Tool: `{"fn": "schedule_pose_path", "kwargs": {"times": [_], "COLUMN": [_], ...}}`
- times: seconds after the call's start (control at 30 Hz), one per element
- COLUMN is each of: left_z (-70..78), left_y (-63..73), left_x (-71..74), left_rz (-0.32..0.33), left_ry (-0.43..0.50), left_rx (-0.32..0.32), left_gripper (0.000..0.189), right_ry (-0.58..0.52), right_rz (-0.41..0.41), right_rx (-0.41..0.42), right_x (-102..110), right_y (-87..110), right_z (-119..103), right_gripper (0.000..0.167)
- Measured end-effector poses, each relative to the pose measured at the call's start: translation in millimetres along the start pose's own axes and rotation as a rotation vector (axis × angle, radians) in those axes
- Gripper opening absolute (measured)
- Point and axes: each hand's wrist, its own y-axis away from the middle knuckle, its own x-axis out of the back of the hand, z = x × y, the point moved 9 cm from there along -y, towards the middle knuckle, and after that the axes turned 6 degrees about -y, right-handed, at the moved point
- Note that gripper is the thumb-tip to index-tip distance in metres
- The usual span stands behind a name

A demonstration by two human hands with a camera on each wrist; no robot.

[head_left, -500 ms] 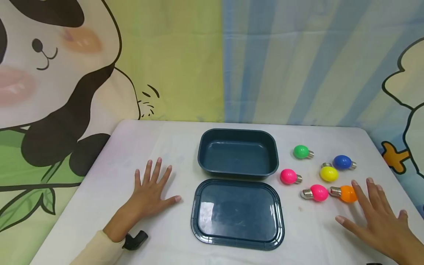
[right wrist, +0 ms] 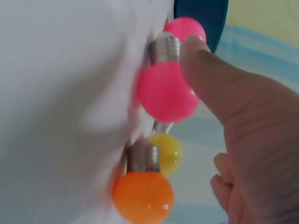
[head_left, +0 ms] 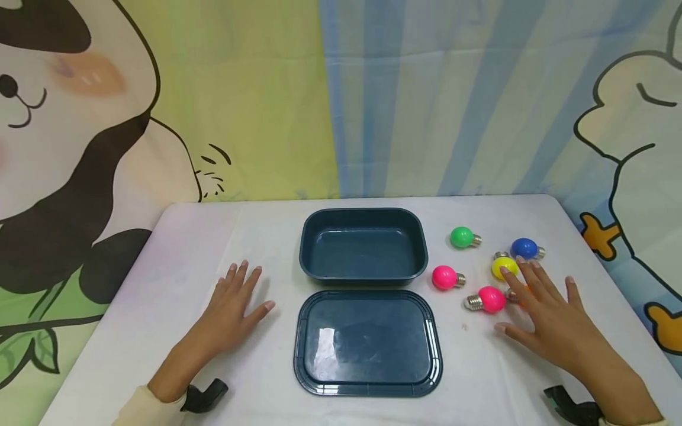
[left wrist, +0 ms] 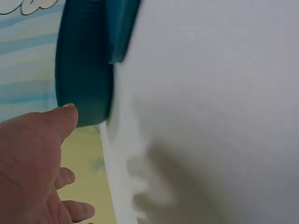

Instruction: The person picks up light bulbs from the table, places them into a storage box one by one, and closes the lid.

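My left hand (head_left: 229, 313), fingers straight and spread, hovers over the white table left of a dark blue lid (head_left: 367, 349). It holds nothing. On the right, my right hand (head_left: 556, 325) reaches over several small coloured light bulbs, its fingers extended. Beneath those fingers, the orange bulb (right wrist: 142, 198) is mostly hidden in the head view but shows in the right wrist view. A pink bulb (head_left: 491, 299) lies just left of the fingers, and a yellow bulb (head_left: 503, 268) and a blue bulb (head_left: 524, 248) lie by the fingertips. Another pink bulb (head_left: 444, 277) and a green bulb (head_left: 461, 237) lie farther left.
A dark blue rectangular box (head_left: 364, 278) stands behind the lid at mid-table, its inside bare. The white-covered table (head_left: 256, 408) ends at a printed cloth backdrop (head_left: 277, 106). Black straps with camera mounts (head_left: 205, 396) sit at both wrists.
My right hand has moved left and away from me, now covering most of the orange bulb. The head view has shifted, so the table appears farther left. My left hand stays beside the lid.
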Motion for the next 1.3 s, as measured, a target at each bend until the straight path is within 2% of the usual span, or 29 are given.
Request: {"fn": "schedule_pose_path", "kwargs": {"times": [0.13, 0.2, 0.37, 0.47, 0.57, 0.77, 0.87, 1.0, 1.3], "left_z": [3.6, 5.4, 13.9, 17.9, 21.3, 26.5, 29.6, 34.9, 39.8], "left_y": [-15.0, -22.9, -40.7, -48.7, -55.4, -67.2, -71.9, -76.6, -80.0], "left_x": [-1.2, -3.2, -3.7, -4.9, -10.8, -27.1, -34.0, -40.4, -40.7], "left_rz": [-0.012, -0.014, 0.035, 0.068, 0.066, 0.052, 0.047, 0.043, 0.083], "left_ry": [0.213, 0.353, 0.684, 0.799, 0.905, 1.167, 1.250, 1.273, 1.281], "left_rx": [0.082, 0.131, 0.199, 0.239, 0.280, 0.355, 0.375, 0.372, 0.341], "left_gripper": [0.082, 0.080, 0.069, 0.063, 0.060, 0.055, 0.053, 0.054, 0.050], "right_ry": [-0.007, -0.016, -0.098, -0.175, -0.220, -0.223, -0.209, -0.188, -0.220], "right_rz": [0.014, 0.004, -0.021, -0.021, -0.015, -0.041, -0.064, -0.063, 0.076], "right_rx": [0.072, 0.087, 0.095, 0.089, 0.083, 0.071, 0.061, 0.052, 0.105], "right_x": [-4, -7, -9, -8, -9, -13, -15, -15, 1], "right_y": [-10.2, -13.8, -20.1, -22.6, -24.1, -27.6, -29.7, -30.4, -28.8], "right_z": [-11, -13, -17, -20, -20, -20, -20, -21, -26], "right_gripper": [0.111, 0.107, 0.089, 0.080, 0.074, 0.068, 0.064, 0.061, 0.064]}}
